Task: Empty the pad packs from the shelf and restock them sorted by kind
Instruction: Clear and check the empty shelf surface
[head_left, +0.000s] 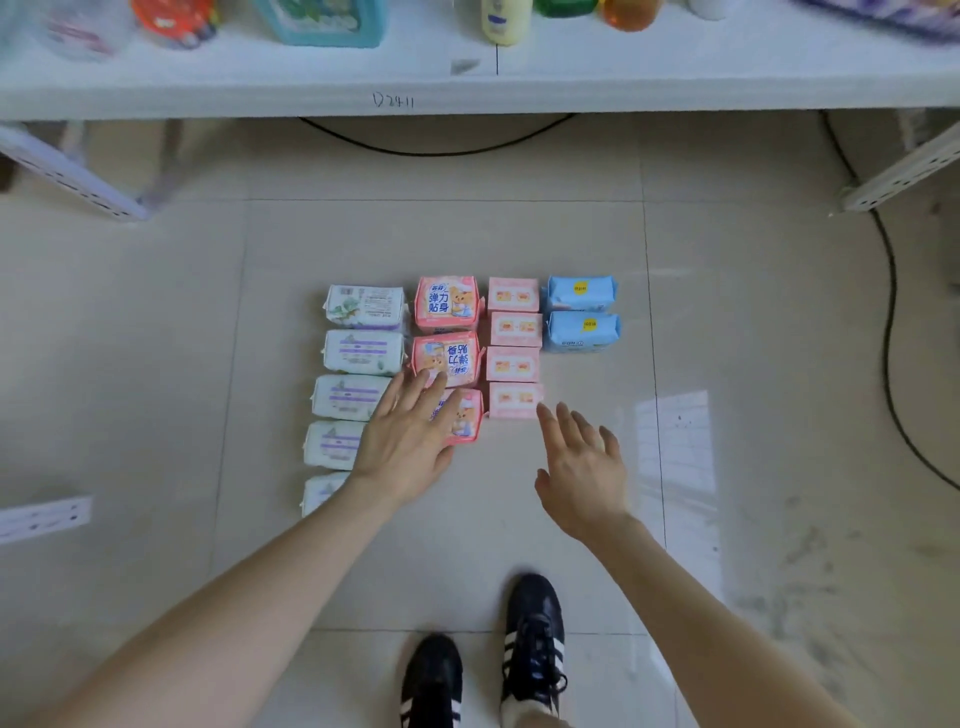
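Observation:
Pad packs lie on the tiled floor in four columns by kind. Several white packs (358, 353) form the left column. Three coral-pink bear packs (447, 304) come beside them, then several pale pink packs (513, 330), then two blue packs (582, 312). My left hand (410, 436) hovers with fingers spread over the nearest coral-pink pack (465, 423), partly hiding it and the nearer white packs. My right hand (584, 467) is open just below the nearest pale pink pack (511, 400), holding nothing.
A white shelf board (467, 88) runs along the top, carrying bottles and a teal container (322, 21). Shelf legs (72, 176) stand left and right. A black cable (888, 291) trails on the right. My two shoes (530, 639) are at the bottom.

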